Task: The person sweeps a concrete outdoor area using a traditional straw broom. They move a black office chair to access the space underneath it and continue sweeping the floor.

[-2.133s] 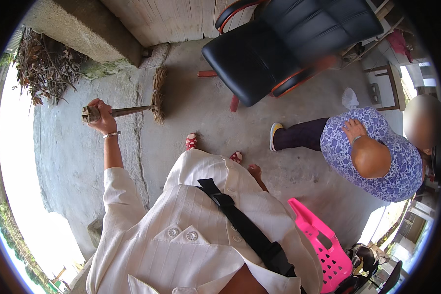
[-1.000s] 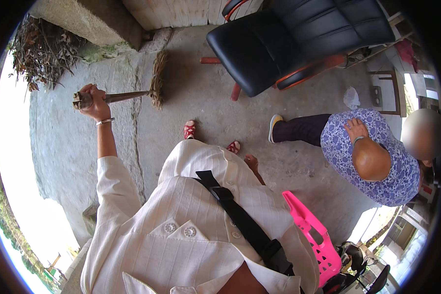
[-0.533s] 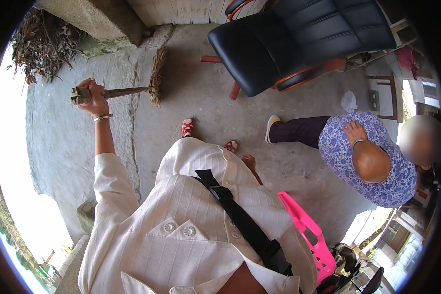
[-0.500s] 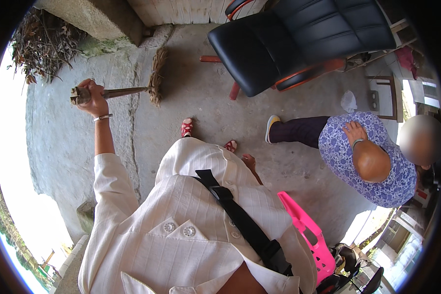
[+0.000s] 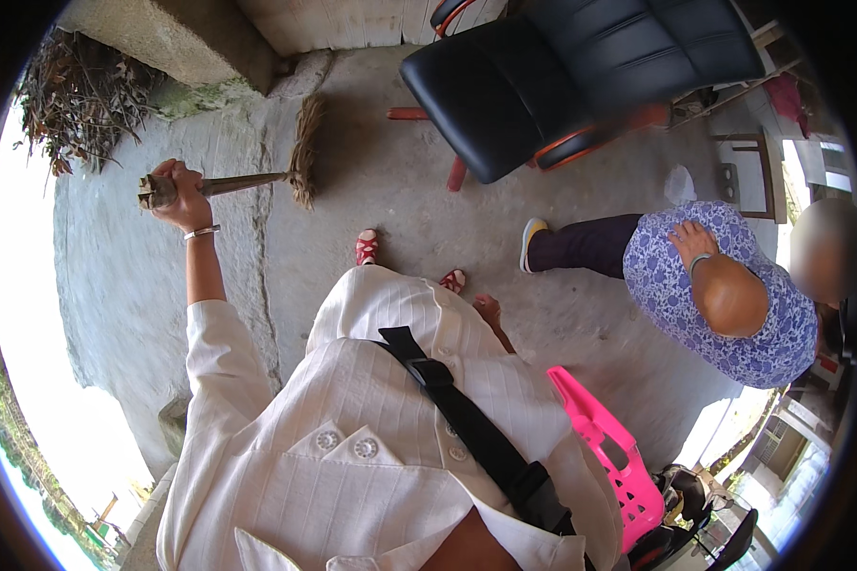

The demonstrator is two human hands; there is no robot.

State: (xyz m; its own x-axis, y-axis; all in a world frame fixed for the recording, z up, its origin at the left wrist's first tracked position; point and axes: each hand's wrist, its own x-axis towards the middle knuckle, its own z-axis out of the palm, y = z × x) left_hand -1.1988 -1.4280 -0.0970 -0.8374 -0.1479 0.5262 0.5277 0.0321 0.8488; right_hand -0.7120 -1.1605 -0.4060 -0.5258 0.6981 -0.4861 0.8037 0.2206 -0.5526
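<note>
My left hand point(image 5: 183, 197) is stretched out to the left, its fingers wrapped round the handle of a straw broom point(image 5: 245, 182). The handle's thick, blunt end sticks out left of my fist. To the right of the fist, the broom's brown bristle head point(image 5: 305, 152) lies over the concrete floor. My right hand point(image 5: 487, 309) hangs low at my right side, just beyond the white shirt. Part of that arm is hidden by the shirt, and the fingers are too small to make out.
A black padded chair point(image 5: 495, 100) with reddish wooden arms stands far right of centre. Another person in a blue floral top point(image 5: 676, 285) stands at the right, a hand on the hip. A pink plastic seat point(image 5: 628, 476) is near my right side. Dry twigs point(image 5: 86, 100) lie far left.
The view has turned slightly, shifting the chair and the other person a little in the picture. My left hand keeps its hold on the broom, and the right hand still hangs down.
</note>
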